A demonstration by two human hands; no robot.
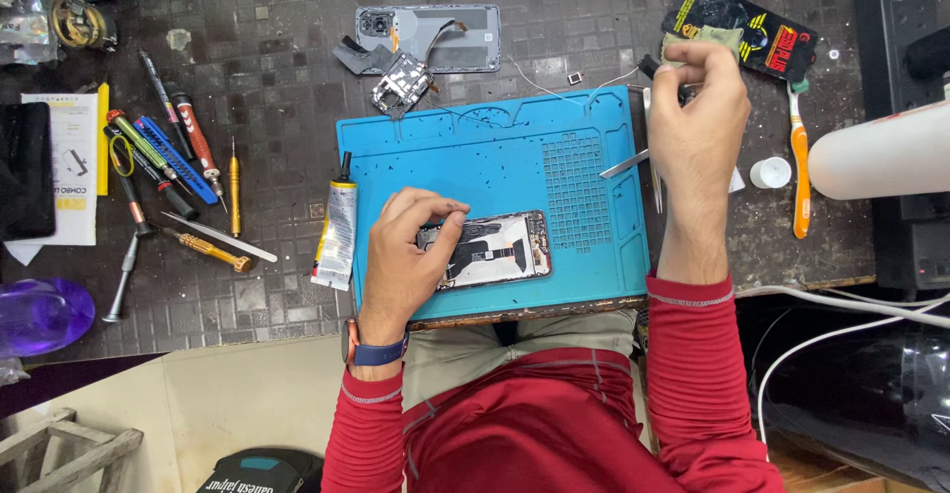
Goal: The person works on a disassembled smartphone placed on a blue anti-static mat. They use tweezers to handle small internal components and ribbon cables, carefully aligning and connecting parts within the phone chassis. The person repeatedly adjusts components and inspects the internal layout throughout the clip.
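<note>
On the blue repair mat, left hand pins an opened phone; right hand pinches a greenish cloth beside a black-and-yellow packet beyond the mat.

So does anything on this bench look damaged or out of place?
Mostly the phones: one lies opened on the blue mat under the left hand, another's back cover sits above with loose parts.

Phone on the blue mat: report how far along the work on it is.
Done: the phone lies opened on the blue mat, its back cover and a small board set aside above the mat. In hand: the left hand steadies the phone, while the right hand is up near a black packet, apparently pinching something small. Left: the phone's insides are exposed, and the cover and board are not yet refitted.
</note>
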